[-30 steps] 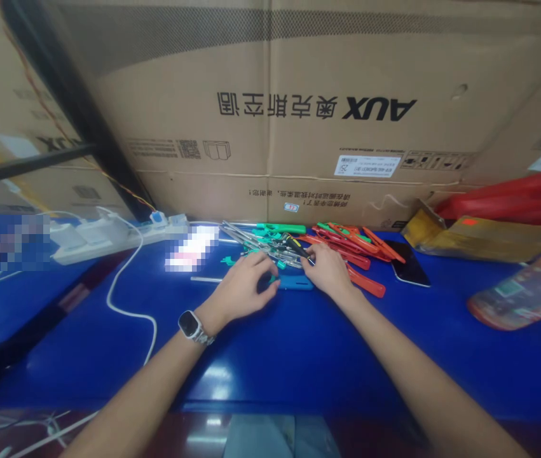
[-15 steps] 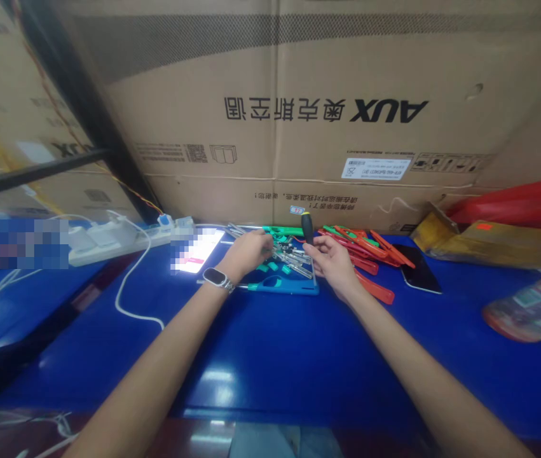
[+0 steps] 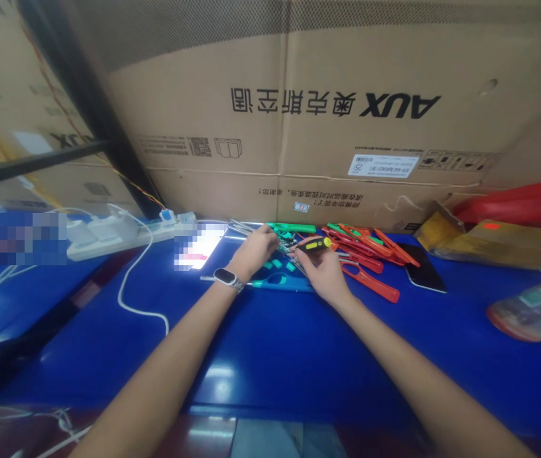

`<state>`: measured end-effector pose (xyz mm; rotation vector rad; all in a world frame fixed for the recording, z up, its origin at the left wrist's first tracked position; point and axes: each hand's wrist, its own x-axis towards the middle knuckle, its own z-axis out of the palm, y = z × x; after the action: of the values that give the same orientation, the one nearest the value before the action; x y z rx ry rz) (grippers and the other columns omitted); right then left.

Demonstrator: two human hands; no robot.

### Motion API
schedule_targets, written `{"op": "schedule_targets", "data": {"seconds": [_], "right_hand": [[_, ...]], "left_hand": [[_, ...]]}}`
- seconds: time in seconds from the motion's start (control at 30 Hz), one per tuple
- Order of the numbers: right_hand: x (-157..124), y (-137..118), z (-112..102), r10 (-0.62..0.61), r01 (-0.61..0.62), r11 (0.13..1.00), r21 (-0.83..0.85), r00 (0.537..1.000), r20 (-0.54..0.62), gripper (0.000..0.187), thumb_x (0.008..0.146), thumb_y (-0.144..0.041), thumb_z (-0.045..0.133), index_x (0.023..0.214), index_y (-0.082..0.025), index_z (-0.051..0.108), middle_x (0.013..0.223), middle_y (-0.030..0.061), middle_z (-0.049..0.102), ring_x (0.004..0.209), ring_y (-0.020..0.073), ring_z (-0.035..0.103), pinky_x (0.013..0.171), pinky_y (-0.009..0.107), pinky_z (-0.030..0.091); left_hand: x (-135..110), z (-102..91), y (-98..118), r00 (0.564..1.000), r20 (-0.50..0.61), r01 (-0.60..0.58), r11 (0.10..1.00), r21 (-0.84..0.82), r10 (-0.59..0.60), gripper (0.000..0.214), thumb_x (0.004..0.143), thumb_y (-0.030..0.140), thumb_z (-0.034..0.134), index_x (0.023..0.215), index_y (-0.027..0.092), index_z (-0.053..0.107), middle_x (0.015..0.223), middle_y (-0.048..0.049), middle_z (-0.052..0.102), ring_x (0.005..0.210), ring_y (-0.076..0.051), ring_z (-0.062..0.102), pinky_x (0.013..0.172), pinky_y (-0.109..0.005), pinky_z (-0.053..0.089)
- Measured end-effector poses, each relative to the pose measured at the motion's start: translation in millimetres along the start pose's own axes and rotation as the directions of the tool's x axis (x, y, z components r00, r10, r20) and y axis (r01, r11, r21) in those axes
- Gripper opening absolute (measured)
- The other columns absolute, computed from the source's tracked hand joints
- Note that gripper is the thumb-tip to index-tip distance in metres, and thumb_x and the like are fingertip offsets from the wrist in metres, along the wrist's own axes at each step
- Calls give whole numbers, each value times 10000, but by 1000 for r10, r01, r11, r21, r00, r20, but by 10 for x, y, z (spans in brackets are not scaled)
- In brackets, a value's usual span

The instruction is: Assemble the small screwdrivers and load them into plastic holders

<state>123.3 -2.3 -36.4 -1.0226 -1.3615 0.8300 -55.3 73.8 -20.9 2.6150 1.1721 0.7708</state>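
We noted right hand (image 3: 326,272) grasping black-and-yellow rounded-handle screwdriver (image 3: 316,245). Left hand (image 3: 253,251) over jumbled silver metal rods (image 3: 241,226); finger grip, we could not tell. Long blue plastic lighter (image 3: 285,283) lay near.

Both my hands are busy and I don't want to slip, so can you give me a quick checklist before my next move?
1. Black-and-yellow plastic-handled screwdriver in the right hand: ok.
2. Screwdriver tip visible: not ok, lost among small parts.
3. Left hand at the heap of green plastic and silver metal parts: ok.
4. Left hand firmly gripping a part: cannot tell, fingertips blend into the heap.
5. Thin white cable apart from both hands: ok.
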Motion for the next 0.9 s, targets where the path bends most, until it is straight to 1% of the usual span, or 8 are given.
{"op": "schedule_targets", "data": {"seconds": [0.17,0.33,0.43,0.53,0.63,0.73,0.8,0.9], "right_hand": [[51,76,62,37,-41,995,90,998,48,270,835,-422,709,974,-223,592,1002,82,737,948,257,741,928,431,562],[83,131,98,36,-40,997,69,997,61,316,801,-450,733,965,-214,603,968,76,741,927,273,746,907,439,577],[78,97,103,42,-47,991,126,998,47,334,777,-459,756,953,-218,606,972,75,748,919,274,750,908,439,585],[66,3,80,67,-68,982,177,998,15,352,741,-468,787,923,-221,614,945,69,758,880,276,757,856,434,610],[43,-111,22,97,-91,973,214,995,-18,371,715,-475,807,907,-218,619,912,63,766,840,272,759,783,416,632],[7,-191,-53,131,-115,958,264,991,-43,395,696,-475,823,907,-212,616,885,58,770,816,267,759,740,403,641],[-15,-215,-97,148,-127,949,287,988,-51,400,694,-466,828,905,-201,615,875,59,770,802,262,760,728,396,642],[-30,-220,-140,168,-141,934,329,984,-55,395,693,-436,835,906,-187,614,872,57,769,791,255,762,709,372,638]], "left_hand": [[-92,-67,-83,997,-16,-81,990,-118,79,170,915,113,528,952,145,690,1050,-93,608,889,-187,621,848,-340,512],[-223,-242,-35,999,-50,-12,988,-157,5,109,911,172,578,914,165,687,1016,-68,623,885,-187,630,832,-338,515],[-283,-324,24,998,-66,6,988,-154,-17,115,923,196,575,898,166,684,996,-62,637,860,-186,630,809,-337,508],[-323,-366,72,997,-67,30,989,-145,-40,103,914,197,590,911,169,690,960,-54,662,834,-186,632,784,-335,504],[-344,-363,105,998,-32,54,981,-189,-61,109,864,214,670,961,170,695,967,-50,693,847,-185,645,790,-326,513],[-352,-318,133,995,-14,93,962,-257,-100,246,802,266,757,1018,166,693,995,-52,719,880,-187,661,812,-318,523],[-350,-280,156,991,-7,124,946,-300,-133,285,793,297,772,1034,167,697,1000,-54,732,893,-188,670,819,-314,525],[-343,-235,208,985,51,175,916,-361,-168,237,799,322,766,976,171,720,964,-50,750,867,-180,678,796,-299,522]]}}
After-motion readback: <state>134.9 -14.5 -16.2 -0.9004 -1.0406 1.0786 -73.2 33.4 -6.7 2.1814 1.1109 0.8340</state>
